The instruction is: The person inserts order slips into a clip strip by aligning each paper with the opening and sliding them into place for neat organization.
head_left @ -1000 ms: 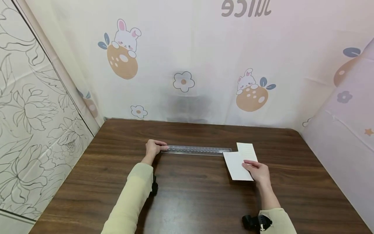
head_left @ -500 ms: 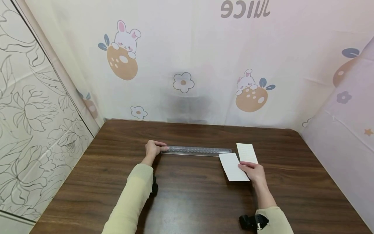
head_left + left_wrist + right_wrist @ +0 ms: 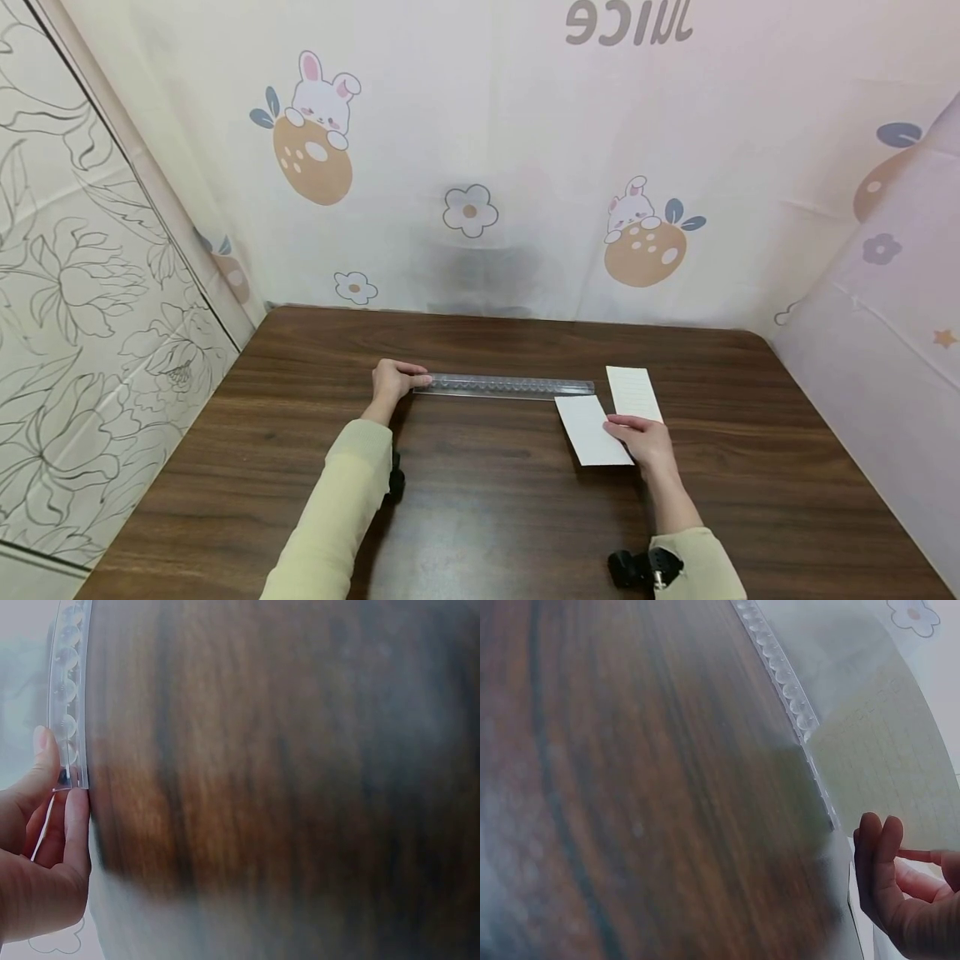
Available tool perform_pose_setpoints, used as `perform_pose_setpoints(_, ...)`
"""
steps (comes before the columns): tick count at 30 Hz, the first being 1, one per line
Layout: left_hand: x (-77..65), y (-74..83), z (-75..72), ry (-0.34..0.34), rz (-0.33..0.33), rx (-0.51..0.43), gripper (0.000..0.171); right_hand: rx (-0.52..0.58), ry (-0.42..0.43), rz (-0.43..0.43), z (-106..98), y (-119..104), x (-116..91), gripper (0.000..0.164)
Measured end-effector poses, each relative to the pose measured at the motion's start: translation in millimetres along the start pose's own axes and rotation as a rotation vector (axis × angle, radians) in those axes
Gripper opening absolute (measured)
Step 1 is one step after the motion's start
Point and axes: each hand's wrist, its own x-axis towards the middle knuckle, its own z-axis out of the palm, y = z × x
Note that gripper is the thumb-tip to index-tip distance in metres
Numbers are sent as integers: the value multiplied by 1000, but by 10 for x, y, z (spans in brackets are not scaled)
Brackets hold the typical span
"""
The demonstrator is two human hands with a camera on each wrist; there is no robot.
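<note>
My left hand (image 3: pixel 392 383) pinches the left end of a long clear plastic strip (image 3: pixel 506 386). In the left wrist view, round cells show along the strip (image 3: pixel 67 690), and the thumb and fingers meet at its end. My right hand (image 3: pixel 645 440) pinches the right edge of a white card (image 3: pixel 592 432). This card is held slightly tilted, its top edge by the strip's right end. In the right wrist view the card (image 3: pixel 889 750) looks pale, with faint lines, beside the strip. A second lined white card (image 3: pixel 633 393) lies behind my right hand, partly covered by it.
The brown wooden table (image 3: pixel 480 517) bears everything. A pale curtain printed with rabbits and flowers (image 3: pixel 480 150) hangs behind its far edge. On the left stands a white panel with line-drawn flowers (image 3: pixel 82 283).
My right hand has moved left with its card, so the card has come away from overlapping the second card. The left hand and the strip have stayed in place.
</note>
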Motion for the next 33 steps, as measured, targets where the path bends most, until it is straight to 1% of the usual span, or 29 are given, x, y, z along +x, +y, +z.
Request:
perform_pose_setpoints(5, 2, -6, -8, -4, -6, -18, 15, 16, -10, 17, 39, -14, 16, 37)
perform_pose_setpoints(9, 5, -7, -7, -7, 4, -6, 15, 38, -11, 10, 68, -33, 28, 36)
perform_pose_setpoints(13, 7, -5, -5, -11, 11, 1, 16, 54, 6, 4, 98, -37, 56, 35)
perform_pose_setpoints(17, 11, -5, -4, -14, 4, -4, 17, 50, 25, 14, 131, -32, 88, 33)
perform_pose_setpoints(23, 27, -14, 3, -13, 3, 14, 17, 32, 25, 31, 155, -56, 76, 34)
perform_pose_setpoints(29, 37, -14, 6, -11, -2, 24, 18, 62, 28, 5, 163, -43, 80, 33)
perform_pose_setpoints(30, 38, -14, 6, -10, -2, 24, 17, 76, 30, -4, 162, -40, 82, 31)
perform_pose_setpoints(33, 38, -18, 7, -9, -2, 20, 17, 91, 29, -6, 169, -39, 86, 30)
